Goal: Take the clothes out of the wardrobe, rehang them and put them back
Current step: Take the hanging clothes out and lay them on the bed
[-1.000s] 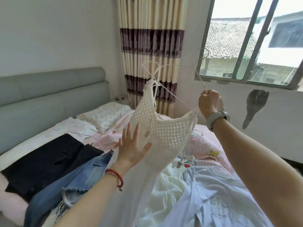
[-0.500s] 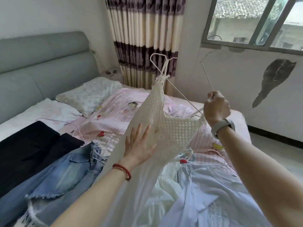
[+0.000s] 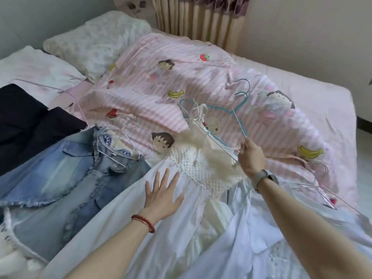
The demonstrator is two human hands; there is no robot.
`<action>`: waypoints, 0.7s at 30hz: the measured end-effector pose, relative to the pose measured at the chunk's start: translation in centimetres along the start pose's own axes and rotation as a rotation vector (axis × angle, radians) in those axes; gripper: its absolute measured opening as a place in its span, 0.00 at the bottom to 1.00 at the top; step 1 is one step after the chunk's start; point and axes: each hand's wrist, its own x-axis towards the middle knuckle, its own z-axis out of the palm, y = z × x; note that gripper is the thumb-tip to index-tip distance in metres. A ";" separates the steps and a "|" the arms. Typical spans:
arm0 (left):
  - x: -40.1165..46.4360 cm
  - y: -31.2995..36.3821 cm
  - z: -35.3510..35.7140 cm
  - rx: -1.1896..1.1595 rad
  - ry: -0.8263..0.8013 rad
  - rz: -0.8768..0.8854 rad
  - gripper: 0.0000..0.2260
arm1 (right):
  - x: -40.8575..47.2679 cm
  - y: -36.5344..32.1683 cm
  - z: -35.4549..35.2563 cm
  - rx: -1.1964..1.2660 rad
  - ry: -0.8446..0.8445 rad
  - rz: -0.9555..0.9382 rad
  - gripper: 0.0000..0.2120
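Bed [image 3: 314,101] underneath, white dress [image 3: 201,174] under flat left hand [image 3: 163,193], right hand [image 3: 251,158] pinching its hanger [image 3: 219,141]

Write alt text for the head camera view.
A person lays a white dress on a wire hanger onto a bed, left hand flat on the skirt, right hand gripping the hanger. Denim clothes and a black garment lie left; a pink cartoon quilt with loose hangers lies behind.
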 end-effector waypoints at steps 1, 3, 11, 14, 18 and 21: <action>0.8 -0.1 1.0 0.026 -0.011 -0.008 0.31 | 1.4 0.6 1.1 -0.032 -0.037 -0.022 0.13; 2.3 -0.4 3.1 0.068 -0.025 -0.034 0.32 | 4.0 1.4 3.3 -0.088 -0.081 -0.030 0.21; 5.2 -2.3 8.1 0.151 0.080 -0.038 0.31 | 6.8 3.8 9.1 -0.241 -0.129 0.040 0.30; 5.4 -2.8 8.0 0.148 0.094 -0.027 0.31 | 6.4 3.5 9.0 -0.311 -0.068 0.032 0.31; 4.6 -3.0 5.9 0.031 0.118 -0.019 0.28 | 3.4 0.5 8.8 -0.312 -0.066 -0.220 0.29; 2.0 -4.5 2.8 -0.044 0.311 -0.031 0.25 | -1.4 -3.3 8.9 -0.225 -0.105 -0.378 0.26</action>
